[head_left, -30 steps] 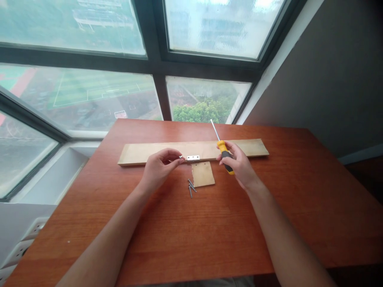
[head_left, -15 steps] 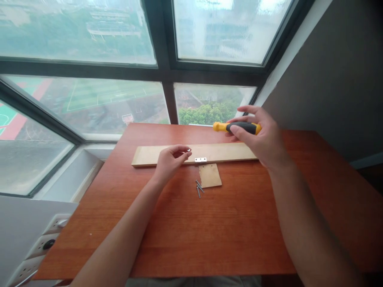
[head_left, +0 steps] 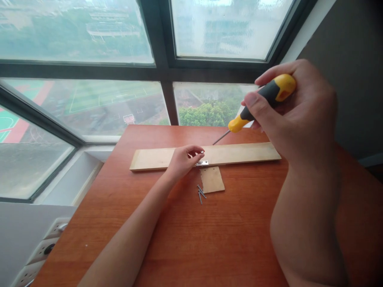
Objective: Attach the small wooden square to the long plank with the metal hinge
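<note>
My right hand (head_left: 299,111) is closed around the yellow and black handle of a screwdriver (head_left: 269,95), raised over the table's right side. Its thin shaft slants down to the left, and the tip is near my left hand (head_left: 185,159). That hand pinches a small shiny screw (head_left: 202,151) between thumb and fingertips; most of the screw is hidden. Below the fingers, a silver hinge (head_left: 202,163) sits at the near edge of a long pale wooden board (head_left: 236,154). A small square wooden piece (head_left: 213,180) with small holes lies just in front.
Several loose screws (head_left: 201,193) lie beside the small wooden piece. Everything rests on a reddish-brown table (head_left: 233,235). Windows with dark frames (head_left: 163,75) rise behind it, and wall sockets (head_left: 44,249) are at the lower left.
My right hand has risen and come closer to the camera, tilting the screwdriver so its shaft points down-left. My left hand has shifted right, over the hinge, still pinching the screw.
</note>
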Tool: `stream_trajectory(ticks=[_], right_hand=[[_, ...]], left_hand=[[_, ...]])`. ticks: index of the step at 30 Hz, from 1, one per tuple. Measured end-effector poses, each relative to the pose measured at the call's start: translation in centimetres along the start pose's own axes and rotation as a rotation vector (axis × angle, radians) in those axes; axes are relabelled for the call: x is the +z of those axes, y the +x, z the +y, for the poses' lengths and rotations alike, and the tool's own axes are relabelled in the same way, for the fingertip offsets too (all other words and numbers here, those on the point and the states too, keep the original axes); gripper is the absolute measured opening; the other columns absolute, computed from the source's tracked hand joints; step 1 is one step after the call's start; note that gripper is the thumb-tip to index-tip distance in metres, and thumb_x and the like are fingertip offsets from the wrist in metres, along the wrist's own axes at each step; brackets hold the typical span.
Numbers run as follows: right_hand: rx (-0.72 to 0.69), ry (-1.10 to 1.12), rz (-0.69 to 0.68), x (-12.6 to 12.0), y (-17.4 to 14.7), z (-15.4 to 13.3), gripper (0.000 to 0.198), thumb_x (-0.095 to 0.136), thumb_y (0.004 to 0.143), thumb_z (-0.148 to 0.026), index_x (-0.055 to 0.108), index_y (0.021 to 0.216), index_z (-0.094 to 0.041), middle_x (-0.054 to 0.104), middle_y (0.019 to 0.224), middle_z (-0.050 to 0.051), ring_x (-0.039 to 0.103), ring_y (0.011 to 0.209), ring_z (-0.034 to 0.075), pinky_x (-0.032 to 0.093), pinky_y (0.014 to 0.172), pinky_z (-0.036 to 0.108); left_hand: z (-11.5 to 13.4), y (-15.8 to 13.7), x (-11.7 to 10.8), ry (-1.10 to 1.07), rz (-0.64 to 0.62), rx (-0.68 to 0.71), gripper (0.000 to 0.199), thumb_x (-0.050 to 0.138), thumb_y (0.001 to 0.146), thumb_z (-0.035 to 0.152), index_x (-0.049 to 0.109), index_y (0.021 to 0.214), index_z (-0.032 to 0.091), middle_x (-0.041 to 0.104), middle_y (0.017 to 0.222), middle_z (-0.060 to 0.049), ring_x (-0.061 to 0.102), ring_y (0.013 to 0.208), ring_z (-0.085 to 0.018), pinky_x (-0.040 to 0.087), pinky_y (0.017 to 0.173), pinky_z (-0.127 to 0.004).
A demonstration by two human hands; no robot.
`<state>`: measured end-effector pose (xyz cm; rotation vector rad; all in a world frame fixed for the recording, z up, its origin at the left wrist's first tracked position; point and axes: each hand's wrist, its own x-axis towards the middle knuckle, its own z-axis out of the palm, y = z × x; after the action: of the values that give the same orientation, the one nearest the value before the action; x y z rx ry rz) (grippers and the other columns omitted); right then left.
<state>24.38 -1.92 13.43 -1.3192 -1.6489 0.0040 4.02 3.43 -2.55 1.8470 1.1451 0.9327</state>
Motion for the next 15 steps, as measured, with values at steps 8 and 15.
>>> stream_trajectory(ticks=[8, 15], right_hand=[[-0.135, -0.114, -0.099, 0.7, -0.4, 0.6, 0.021, 0.064, 0.084, -0.041, 0.061, 0.098, -0.025, 0.059, 0.073, -0.003, 0.055, 0.06, 0.013, 0.043, 0.057, 0.027], [-0.138, -0.085, -0.161, 1.0, -0.3, 0.5, 0.02, 0.062, 0.085, -0.041, 0.059, 0.096, -0.025, 0.06, 0.076, -0.002, 0.057, 0.064, 0.015, 0.045, 0.063, 0.03]], left_hand=[[0.1, -0.2, 0.6, 0.068, -0.015, -0.012, 0.014, 0.065, 0.08, 0.03, 0.072, 0.084, 0.019, 0.072, 0.077, -0.002, 0.06, 0.065, -0.013, 0.047, 0.061, -0.024], [0.0, -0.2, 1.1, 0.1, -0.011, 0.03, 0.013, 0.066, 0.078, 0.03, 0.073, 0.084, 0.021, 0.073, 0.08, -0.002, 0.063, 0.073, -0.016, 0.049, 0.068, -0.027]])
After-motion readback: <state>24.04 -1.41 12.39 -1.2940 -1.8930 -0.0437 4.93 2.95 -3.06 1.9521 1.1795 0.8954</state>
